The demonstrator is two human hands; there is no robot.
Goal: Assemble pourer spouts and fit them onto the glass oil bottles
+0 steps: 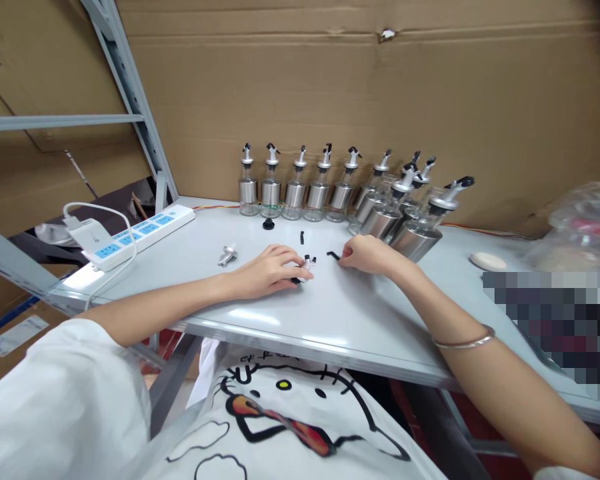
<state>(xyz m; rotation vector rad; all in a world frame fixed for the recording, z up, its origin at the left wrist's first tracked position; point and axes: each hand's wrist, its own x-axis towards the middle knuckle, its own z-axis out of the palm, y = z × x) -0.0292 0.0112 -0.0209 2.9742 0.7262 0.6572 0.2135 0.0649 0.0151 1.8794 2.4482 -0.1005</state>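
Observation:
My left hand (273,270) is closed round a pour spout (309,263), a small silver and black piece held low over the tabletop. In my right hand (363,255) the fingers pinch a thin black lever (333,255), a short way right of the spout. Another small black piece (302,237) lies on the table behind my hands. A round black stopper (269,225) sits farther back. To the left of my left hand lies a loose silver spout part (227,255).
Several glass-and-steel oil bottles (317,195) with spouts line the cardboard wall, clustering at the right near my right forearm. A white power strip (145,233) with a plugged charger runs along the left edge. On the right are a pale round disc (488,261) and a plastic bag (590,223).

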